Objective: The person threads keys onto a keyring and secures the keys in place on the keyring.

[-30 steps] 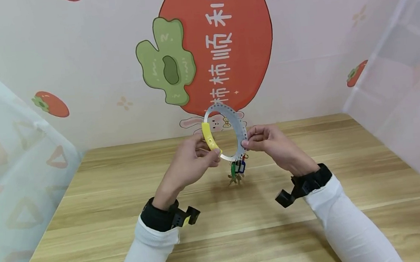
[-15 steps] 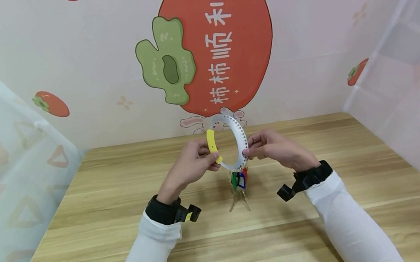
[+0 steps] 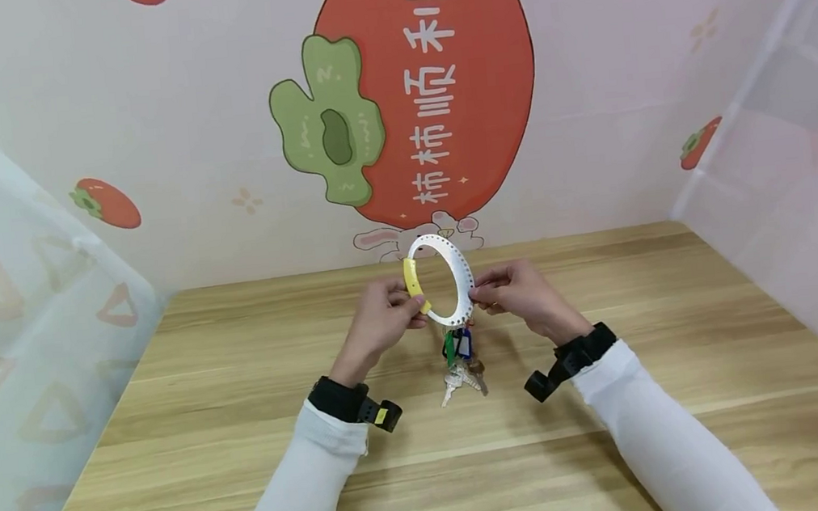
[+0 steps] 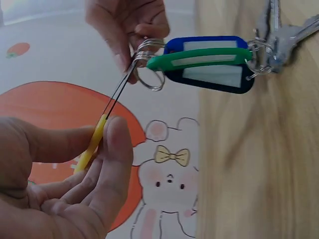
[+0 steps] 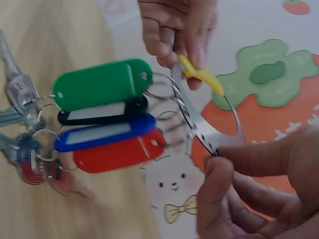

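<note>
A large flat metal key ring (image 3: 463, 283) with a row of holes along one side is held up between both hands. My left hand (image 3: 383, 316) pinches its yellow grip (image 3: 412, 278) between thumb and fingers. On the opposite side, my right hand (image 3: 527, 298) pinches the metal band by its edge. Small split rings at the bottom carry a green key tag (image 5: 102, 85), a black key tag (image 5: 102, 114), a blue key tag (image 5: 62, 145) and a red key tag (image 5: 119, 158). Several keys (image 3: 453, 380) dangle below them, blurred in the right wrist view.
A wood-grain table (image 3: 429, 481) lies under the hands. Behind it stands a pale backdrop (image 3: 206, 103) with a big printed persimmon (image 3: 487, 62) and a rabbit. Pale printed sheets close off the left and right sides.
Both hands have lowered the key ring a little, its tilt has altered. The tags and keys, bunched up behind earlier, have swung and now hang spread out below.
</note>
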Demonstrator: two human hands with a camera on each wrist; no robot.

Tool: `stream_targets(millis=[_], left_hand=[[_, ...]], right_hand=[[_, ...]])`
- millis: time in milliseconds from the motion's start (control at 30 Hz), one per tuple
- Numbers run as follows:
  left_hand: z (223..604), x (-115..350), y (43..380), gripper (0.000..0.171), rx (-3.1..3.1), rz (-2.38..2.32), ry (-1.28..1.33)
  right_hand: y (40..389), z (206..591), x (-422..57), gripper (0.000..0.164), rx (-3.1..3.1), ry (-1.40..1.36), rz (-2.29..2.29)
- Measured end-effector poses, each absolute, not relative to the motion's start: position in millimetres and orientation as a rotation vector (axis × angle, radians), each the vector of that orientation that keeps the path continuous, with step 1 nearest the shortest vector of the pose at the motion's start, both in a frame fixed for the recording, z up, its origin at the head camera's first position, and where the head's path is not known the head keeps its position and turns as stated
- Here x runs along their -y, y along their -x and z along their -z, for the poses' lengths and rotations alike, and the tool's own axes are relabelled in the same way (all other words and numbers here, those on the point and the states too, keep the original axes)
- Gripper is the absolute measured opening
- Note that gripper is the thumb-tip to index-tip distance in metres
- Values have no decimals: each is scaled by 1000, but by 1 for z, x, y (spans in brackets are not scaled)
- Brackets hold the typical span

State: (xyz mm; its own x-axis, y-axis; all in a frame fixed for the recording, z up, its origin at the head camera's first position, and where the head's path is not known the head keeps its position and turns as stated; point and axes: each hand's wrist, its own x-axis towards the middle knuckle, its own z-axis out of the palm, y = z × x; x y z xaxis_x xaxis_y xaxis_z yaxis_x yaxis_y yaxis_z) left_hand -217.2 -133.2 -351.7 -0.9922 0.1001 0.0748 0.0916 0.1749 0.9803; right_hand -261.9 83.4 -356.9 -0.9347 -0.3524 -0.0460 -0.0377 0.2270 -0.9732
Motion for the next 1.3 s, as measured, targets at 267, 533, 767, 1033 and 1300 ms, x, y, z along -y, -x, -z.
stream_targets(millis=[267, 533, 767, 1033, 1300], left_hand=[[373, 128, 228, 28, -2599, -2022, 18], [388, 127, 237, 41, -2831, -1752, 95], [398, 125, 244, 40, -2723, -1702, -23], [400, 125, 243, 37, -2504, -1775, 91], [400, 125, 245, 25, -2497, -1754, 93]], right_hand=[[272, 380, -72, 24, -2239, 259, 1877], [280, 395, -65, 28, -2327, 199, 1814], [287, 403, -67, 28, -2363, 117, 1741], [293, 408, -68, 29, -2378, 44, 1657], [295, 411, -66, 26, -2379, 33, 1635]])
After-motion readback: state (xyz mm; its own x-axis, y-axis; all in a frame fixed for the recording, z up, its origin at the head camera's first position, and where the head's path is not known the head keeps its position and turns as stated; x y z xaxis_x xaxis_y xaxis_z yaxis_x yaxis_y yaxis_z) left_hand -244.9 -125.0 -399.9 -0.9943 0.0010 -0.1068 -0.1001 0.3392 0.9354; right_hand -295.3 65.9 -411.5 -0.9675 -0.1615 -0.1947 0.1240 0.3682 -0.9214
